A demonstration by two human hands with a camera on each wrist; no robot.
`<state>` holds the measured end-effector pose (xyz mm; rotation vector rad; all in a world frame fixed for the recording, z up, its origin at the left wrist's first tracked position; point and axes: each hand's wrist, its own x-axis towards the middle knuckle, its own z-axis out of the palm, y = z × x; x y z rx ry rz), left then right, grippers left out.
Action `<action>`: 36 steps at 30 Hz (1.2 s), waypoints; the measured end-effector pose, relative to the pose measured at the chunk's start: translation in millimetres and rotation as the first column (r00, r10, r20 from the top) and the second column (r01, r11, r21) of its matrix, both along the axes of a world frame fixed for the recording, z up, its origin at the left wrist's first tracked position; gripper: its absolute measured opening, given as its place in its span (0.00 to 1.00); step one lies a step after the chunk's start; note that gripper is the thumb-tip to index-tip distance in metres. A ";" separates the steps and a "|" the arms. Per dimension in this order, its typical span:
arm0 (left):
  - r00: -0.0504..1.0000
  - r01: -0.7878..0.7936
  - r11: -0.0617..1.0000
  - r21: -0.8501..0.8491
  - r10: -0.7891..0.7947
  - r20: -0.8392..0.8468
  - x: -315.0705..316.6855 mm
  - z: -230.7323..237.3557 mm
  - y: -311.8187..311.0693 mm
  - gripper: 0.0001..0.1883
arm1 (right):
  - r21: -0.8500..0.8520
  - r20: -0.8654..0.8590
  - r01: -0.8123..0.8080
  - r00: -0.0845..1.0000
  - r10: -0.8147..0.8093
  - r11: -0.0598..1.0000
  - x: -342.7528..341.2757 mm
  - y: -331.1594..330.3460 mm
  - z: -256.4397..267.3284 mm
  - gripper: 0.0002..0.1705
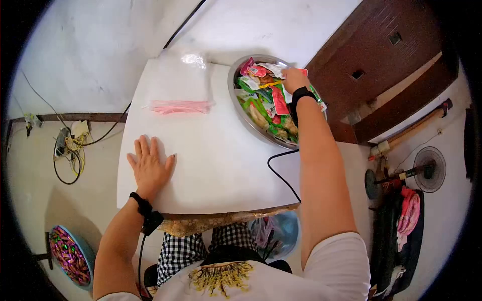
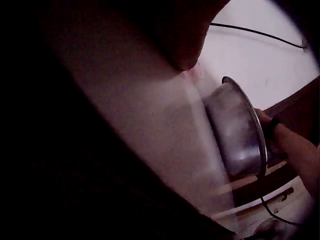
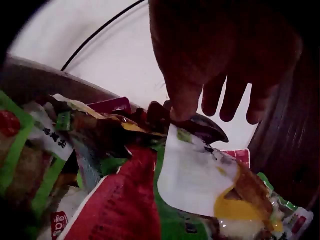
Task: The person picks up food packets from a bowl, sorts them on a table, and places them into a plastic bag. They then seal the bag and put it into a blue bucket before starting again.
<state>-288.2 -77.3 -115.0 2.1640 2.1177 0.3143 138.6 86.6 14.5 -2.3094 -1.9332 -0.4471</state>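
Observation:
My left hand (image 1: 151, 168) lies flat on the white tabletop (image 1: 221, 175), fingers spread, nothing in it. In the left wrist view its dark underside fills the top. At the far right of the table stands a round steel basin (image 1: 241, 113) heaped with colourful snack packets (image 1: 258, 110). My right hand (image 1: 295, 80) reaches over the basin's far side. In the right wrist view, its thumb and forefinger pinch the top corner of a snack packet (image 3: 195, 170) with white, green and yellow print, while the other fingers hang straight. A red packet (image 3: 120, 200) lies beside it.
A stack of clear plastic bags (image 1: 179, 85) with pink edges lies at the table's back left. A black cable (image 1: 281, 175) runs over the front right edge. Below stand a tub of shiny wrapped pieces (image 1: 69, 256) and a blue basin (image 1: 286, 236). A fan (image 1: 429, 169) is at right.

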 end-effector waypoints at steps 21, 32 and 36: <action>0.999 0.024 0.991 0.132 -0.029 0.032 -3.3 -3.1 -4.8 0.37 | 0.410 -0.836 -0.171 0.322 0.444 0.896 -65.5 -120.0 47.9 0.16; 1.000 0.014 0.995 0.102 -0.013 -0.005 0.4 9.2 -6.1 0.36 | -0.164 -0.799 -0.294 -0.520 -0.302 0.942 -179.8 -207.2 -97.3 0.17; 1.000 0.006 0.995 0.104 -0.005 -0.006 4.0 6.2 -5.2 0.35 | -0.206 -0.853 -0.465 -0.347 -0.391 0.861 -186.5 -204.6 -101.1 0.25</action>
